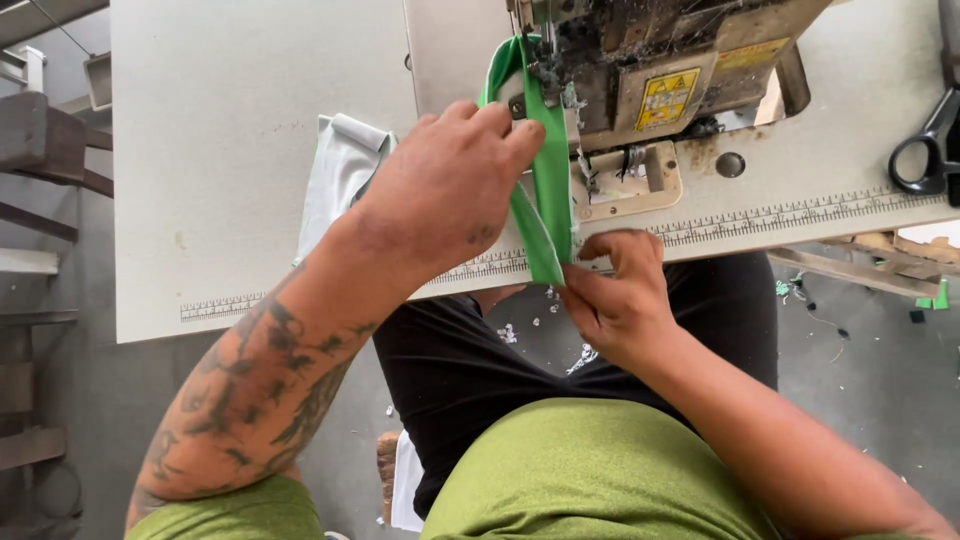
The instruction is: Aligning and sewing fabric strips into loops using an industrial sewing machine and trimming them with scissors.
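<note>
Your left hand (450, 185) lies palm down on the table (220, 150), fingers curled together, with the fingertips pressing the green fabric strip (548, 190) just in front of the sewing machine (640, 70). The strip runs from under the machine's head, where it loops up, down across the table edge to your right hand (615, 300). That hand sits just below the table edge and pinches the strip's lower end between thumb and forefinger, the other fingers folded in. A pale grey folded cloth (335, 175) lies on the table partly under your left wrist. A printed ruler scale (780, 215) runs along the table's front edge. Black-handled scissors (925, 150) rest on the table at the far right, well apart from both hands.
</note>
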